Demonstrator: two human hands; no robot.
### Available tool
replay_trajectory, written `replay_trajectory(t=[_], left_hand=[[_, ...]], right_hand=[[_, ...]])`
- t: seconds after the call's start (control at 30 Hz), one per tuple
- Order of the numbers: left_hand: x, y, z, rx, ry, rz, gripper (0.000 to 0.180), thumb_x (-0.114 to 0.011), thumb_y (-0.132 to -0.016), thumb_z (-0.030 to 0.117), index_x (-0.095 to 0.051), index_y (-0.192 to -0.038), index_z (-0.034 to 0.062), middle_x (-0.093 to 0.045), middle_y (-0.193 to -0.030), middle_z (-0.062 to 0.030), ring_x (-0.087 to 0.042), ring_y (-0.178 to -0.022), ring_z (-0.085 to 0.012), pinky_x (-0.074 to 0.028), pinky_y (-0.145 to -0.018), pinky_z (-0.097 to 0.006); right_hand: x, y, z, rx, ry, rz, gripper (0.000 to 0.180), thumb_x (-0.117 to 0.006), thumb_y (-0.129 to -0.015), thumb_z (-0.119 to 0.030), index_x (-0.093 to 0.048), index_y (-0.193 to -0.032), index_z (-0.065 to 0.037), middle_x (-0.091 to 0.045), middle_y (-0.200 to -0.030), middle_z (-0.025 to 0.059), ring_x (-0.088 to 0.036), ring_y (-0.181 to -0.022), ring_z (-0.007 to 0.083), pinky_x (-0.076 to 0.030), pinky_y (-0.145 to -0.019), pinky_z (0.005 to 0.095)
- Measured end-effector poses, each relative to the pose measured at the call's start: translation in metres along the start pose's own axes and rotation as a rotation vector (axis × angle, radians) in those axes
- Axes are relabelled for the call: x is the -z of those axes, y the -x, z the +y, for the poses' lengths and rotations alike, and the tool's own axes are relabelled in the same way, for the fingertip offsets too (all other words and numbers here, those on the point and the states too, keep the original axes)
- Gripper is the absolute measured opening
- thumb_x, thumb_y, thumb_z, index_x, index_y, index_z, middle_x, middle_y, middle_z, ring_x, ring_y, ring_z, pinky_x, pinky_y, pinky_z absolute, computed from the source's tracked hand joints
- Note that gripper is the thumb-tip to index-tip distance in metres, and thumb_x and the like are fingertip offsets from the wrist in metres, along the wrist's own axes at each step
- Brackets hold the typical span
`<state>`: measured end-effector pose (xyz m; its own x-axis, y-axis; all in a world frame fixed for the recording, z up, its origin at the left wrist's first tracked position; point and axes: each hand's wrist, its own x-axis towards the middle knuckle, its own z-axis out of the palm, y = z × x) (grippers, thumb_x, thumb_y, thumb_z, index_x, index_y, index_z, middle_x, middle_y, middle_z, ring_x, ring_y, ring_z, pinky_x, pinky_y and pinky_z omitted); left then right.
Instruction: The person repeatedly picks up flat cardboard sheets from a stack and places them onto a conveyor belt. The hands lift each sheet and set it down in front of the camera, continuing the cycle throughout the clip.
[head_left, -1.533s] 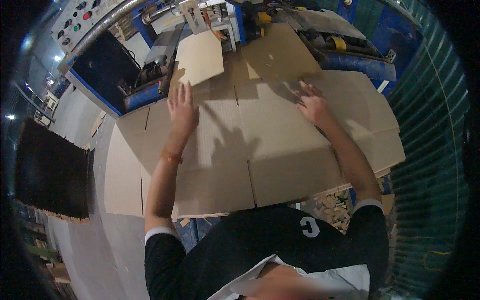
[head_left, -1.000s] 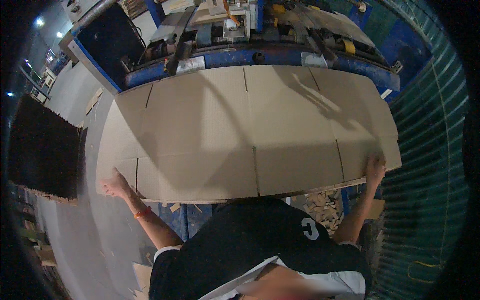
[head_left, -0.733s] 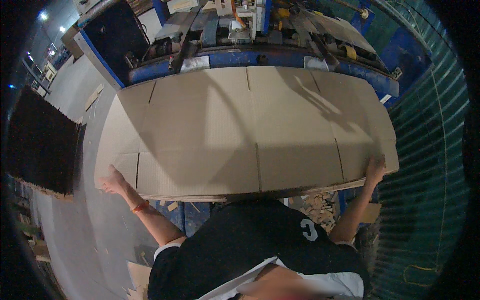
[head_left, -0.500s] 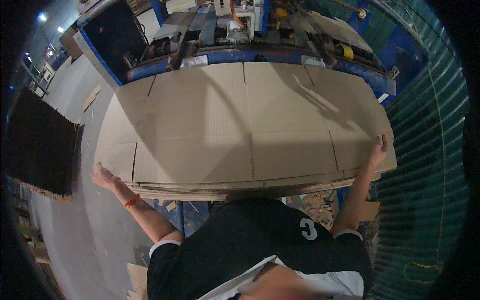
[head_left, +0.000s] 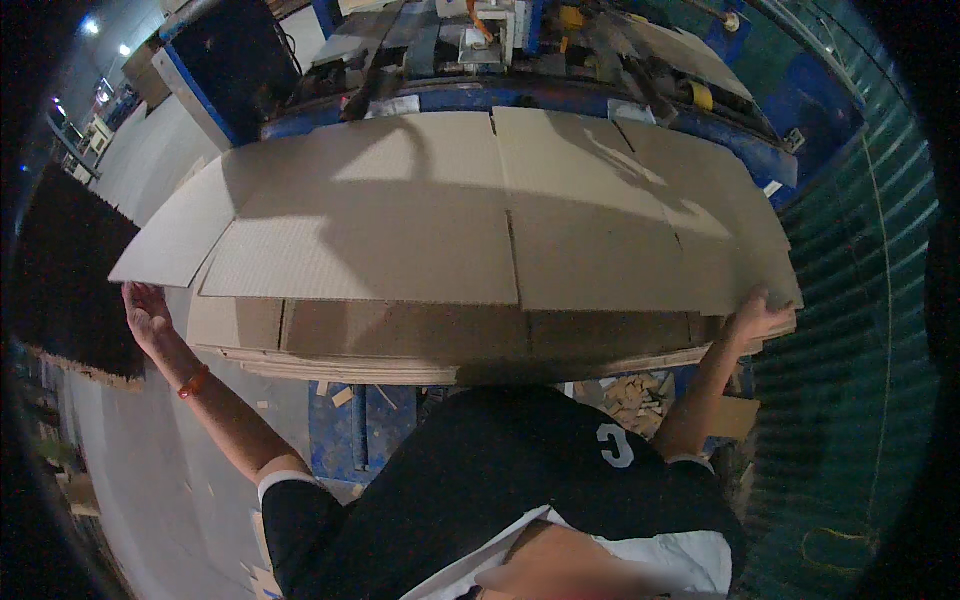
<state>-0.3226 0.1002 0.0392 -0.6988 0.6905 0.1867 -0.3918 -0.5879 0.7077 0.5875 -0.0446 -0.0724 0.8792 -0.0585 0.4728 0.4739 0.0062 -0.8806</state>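
A large brown corrugated cardboard sheet (head_left: 400,240), slotted and creased like a flattened box, spans the area in front of me. Its near edge is raised off a stack of similar cardboard sheets (head_left: 400,332), and its left end tilts up the most. My left hand (head_left: 150,318) grips that raised left corner, fingers at its underside. At the near right corner, my right hand (head_left: 762,314) is closed on the sheet's edge, low over the stack. Part of the right fingers is hidden by the board.
A blue-framed machine (head_left: 530,95) with belts and rollers stands along the far side. Corrugated green metal wall (head_left: 840,330) runs down the right. At left is a dark stack of board (head_left: 75,270). Cardboard scraps (head_left: 637,402) lie below, near my right arm.
The top sheet's near edge has risen and moved away from me, showing the sheets beneath. My left hand went outward and up with its corner; my right hand shifted slightly nearer to me.
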Motion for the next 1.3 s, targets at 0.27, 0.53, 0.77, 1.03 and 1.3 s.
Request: replay_trajectory(t=[0.27, 0.53, 0.77, 1.03, 1.3], left_hand=[[-0.038, 0.13, -0.013, -0.082, -0.514, -0.188, 0.046, -0.055, -0.083, 0.025, -0.048, -0.118, -0.0041, -0.053, -0.111, -0.011, -0.052, -0.1, -0.0223, -0.04, -0.089, -0.038], [-0.077, 0.265, -0.059, -0.318, -1.081, -0.738, 0.036, -0.053, -0.087, 0.015, -0.05, -0.118, -0.0024, -0.05, -0.124, -0.0163, -0.05, -0.112, -0.0266, -0.038, -0.095, -0.036], [-0.147, 0.305, -0.105, -0.591, -1.382, -1.637, 0.044, -0.049, -0.078, 0.003, -0.053, -0.122, 0.0106, -0.045, -0.132, -0.0117, -0.04, -0.124, -0.0313, -0.03, -0.104, -0.044], [-0.153, 0.28, -0.129, -0.635, -1.38, -1.569, 0.055, -0.053, -0.075, 0.007, -0.045, -0.13, 0.0138, -0.04, -0.135, -0.0118, -0.038, -0.124, -0.031, -0.028, -0.104, -0.046], [-0.195, 0.255, -0.182, -0.706, -1.271, -1.496, 0.059, -0.054, -0.078, 0.01, -0.038, -0.134, 0.012, -0.036, -0.138, -0.0118, -0.034, -0.127, -0.031, -0.025, -0.105, -0.047]], right_hand=[[0.055, -0.018, -0.121, -0.038, -0.541, -0.384, 0.046, -0.06, -0.08, -0.009, -0.041, -0.121, 0.001, -0.052, -0.114, 0.0111, -0.051, -0.1, 0.0239, -0.044, -0.085, 0.037], [0.091, 0.113, -0.157, 1.084, 0.129, -1.392, 0.037, -0.058, -0.078, -0.017, -0.057, -0.116, -0.014, -0.052, -0.125, 0.0089, -0.047, -0.118, 0.0311, -0.034, -0.099, 0.0462], [0.049, 0.123, -0.146, 1.287, 0.159, -1.479, 0.031, -0.062, -0.078, -0.018, -0.06, -0.109, -0.018, -0.056, -0.12, 0.003, -0.051, -0.114, 0.0267, -0.039, -0.094, 0.0432], [-0.018, 0.115, -0.128, 1.393, 0.159, -1.516, 0.052, -0.057, -0.077, -0.043, -0.052, -0.121, -0.016, -0.046, -0.131, 0.0048, -0.043, -0.121, 0.0266, -0.033, -0.099, 0.0435], [-0.104, 0.093, -0.123, 1.398, 0.394, -1.536, 0.067, -0.053, -0.075, -0.057, -0.048, -0.125, -0.014, -0.042, -0.135, 0.0068, -0.037, -0.125, 0.0284, -0.032, -0.1, 0.0444]])
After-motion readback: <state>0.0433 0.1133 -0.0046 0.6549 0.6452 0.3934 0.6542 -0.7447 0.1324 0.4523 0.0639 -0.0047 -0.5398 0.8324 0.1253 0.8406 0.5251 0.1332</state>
